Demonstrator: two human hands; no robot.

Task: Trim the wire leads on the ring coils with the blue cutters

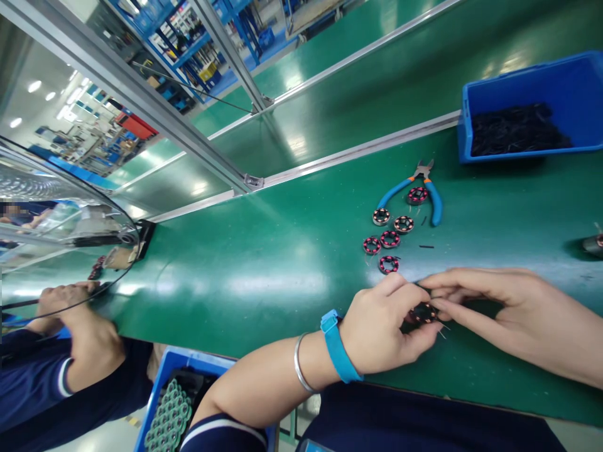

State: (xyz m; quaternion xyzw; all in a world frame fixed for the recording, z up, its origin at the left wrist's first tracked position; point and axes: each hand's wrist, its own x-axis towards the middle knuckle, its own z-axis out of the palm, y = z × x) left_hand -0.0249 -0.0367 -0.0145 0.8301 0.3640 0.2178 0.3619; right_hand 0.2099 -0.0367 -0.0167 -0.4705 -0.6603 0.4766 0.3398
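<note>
Both hands meet over the green table (264,276) near its front edge. My left hand (386,326) is curled around a small round wound coil ring (423,312), gripping it from the left. My right hand (494,304) reaches in from the right, its fingertips pinched on the same ring, thin wire ends sticking out beneath. A blue strap (336,345) and a metal bangle (300,364) circle my left wrist.
Several more coil rings (389,239) lie just beyond my hands, beside blue-handled cutters (424,182). A blue bin (532,107) of black parts stands at the back right. Another blue bin (174,402) sits below the table edge. A co-worker's hand (66,301) is at the left.
</note>
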